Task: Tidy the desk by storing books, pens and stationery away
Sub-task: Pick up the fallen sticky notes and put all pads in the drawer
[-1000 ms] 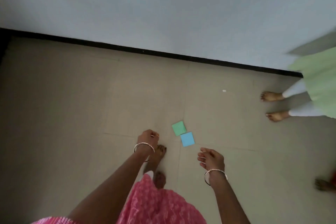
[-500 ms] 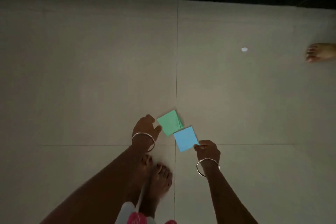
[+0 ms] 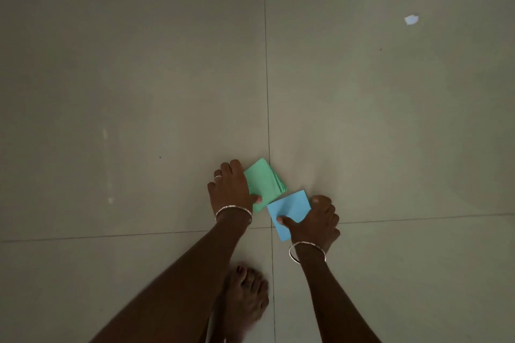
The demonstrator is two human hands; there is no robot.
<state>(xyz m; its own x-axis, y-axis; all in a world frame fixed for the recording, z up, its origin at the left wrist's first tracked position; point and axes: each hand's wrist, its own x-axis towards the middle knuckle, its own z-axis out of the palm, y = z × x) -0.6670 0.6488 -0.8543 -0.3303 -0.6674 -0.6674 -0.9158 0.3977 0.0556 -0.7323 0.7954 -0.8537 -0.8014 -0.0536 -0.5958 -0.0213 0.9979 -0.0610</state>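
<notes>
Head view: the step in hand is judged to be pickup of stray stationery from the floor [image 3: 139, 92]; no desk is in frame.

The green note pad [image 3: 266, 182] lies on the tile joint, with its sheets fanned at the right edge. The blue note pad [image 3: 291, 210] lies just near-right of it, corners touching or overlapping; which one cannot be told.

The left hand [image 3: 230, 189] is clamped on the green note pad, thumb on top and fingers curled over the left edge. The right hand [image 3: 320, 224] is clamped on the blue note pad, thumb on its face and fingers wrapped round the right edge. Both arms are reached down and forward, wrists bangled, with one bare foot [image 3: 245, 295] planted near.

Next move, as judged: both pads are to be lifted, with the grip kept tight so that loose green sheets are not shed. A white paper scrap [image 3: 411, 19] far right is untouched.
</notes>
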